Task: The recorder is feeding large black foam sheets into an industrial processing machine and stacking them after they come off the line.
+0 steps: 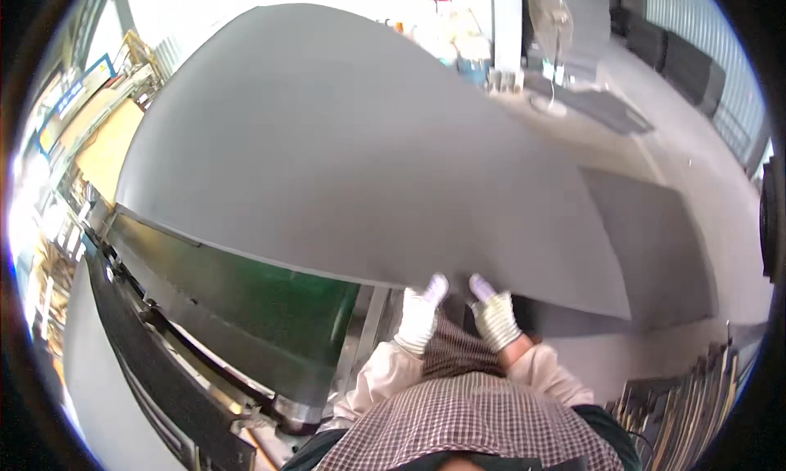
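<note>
A large grey flexible sheet [352,135] spreads out in front of me, its far side bulging upward. Both hands wear white ribbed gloves with purple thumbs and grip the sheet's near edge. My left hand [419,315] pinches it just right of the machine, thumb on top and fingers hidden underneath. A short way to the right, my right hand [493,314] clasps the same edge in the same manner. The sheet's left part lies over a machine with a dark green conveyor belt [246,299]; its right part hangs out over the floor.
Below the belt's left side runs a black machine rail [139,332], with another grey sheet [94,373] beyond it. A standing fan [550,21] is at the back right. Dark sheets [655,242] lie on the floor. Upright thin boards [688,405] stand at the lower right.
</note>
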`<state>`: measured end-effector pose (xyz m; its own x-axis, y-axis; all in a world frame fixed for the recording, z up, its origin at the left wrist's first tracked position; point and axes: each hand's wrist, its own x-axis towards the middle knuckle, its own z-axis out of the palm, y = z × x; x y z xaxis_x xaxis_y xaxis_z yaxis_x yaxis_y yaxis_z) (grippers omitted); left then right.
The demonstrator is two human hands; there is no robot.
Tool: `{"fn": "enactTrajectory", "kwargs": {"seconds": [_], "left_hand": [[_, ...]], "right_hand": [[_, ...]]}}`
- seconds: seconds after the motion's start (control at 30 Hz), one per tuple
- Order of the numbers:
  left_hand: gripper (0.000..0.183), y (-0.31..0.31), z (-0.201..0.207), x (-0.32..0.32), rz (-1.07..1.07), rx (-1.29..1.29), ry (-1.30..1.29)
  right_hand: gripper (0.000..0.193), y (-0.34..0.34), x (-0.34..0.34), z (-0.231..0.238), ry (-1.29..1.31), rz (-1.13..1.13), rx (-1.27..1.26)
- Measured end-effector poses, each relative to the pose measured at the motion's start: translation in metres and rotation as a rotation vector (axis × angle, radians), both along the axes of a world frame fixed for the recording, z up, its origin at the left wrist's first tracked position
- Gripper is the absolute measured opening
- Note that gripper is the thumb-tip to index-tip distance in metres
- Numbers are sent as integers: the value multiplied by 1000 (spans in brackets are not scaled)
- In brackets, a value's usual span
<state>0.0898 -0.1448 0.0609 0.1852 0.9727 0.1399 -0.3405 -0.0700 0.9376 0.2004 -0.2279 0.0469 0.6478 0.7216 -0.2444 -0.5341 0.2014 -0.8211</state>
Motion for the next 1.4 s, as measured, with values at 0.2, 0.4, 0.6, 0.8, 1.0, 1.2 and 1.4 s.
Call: {"fn": "enactTrajectory", "kwargs": {"seconds": [0.2, 0.4, 0.6, 0.8, 1.0, 1.2, 1.4], "left_hand": [[32, 74, -4, -50, -107, -409, -506], [32, 113, -11, -92, 158, -385, -578], [32, 124, -7, -86, 120, -425, -501], [24, 143, -25, -60, 23, -536, -344], [35, 153, -38, -73, 123, -603, -631], [44, 53, -5, -23, -210, -567, -620], [22, 137, -68, -81, 117, -635, -650]], "right_hand": [[45, -47, 137, -96, 433, -153, 450], [35, 4, 119, -61, 142, -313, 163], [32, 24, 105, -13, -149, -339, 34], [43, -7, 94, 47, 199, -345, 364], [38, -21, 107, 50, -22, -422, 140], [37, 7, 64, 19, -567, -303, 122], [21, -56, 147, -6, -1431, -680, -243]]}}
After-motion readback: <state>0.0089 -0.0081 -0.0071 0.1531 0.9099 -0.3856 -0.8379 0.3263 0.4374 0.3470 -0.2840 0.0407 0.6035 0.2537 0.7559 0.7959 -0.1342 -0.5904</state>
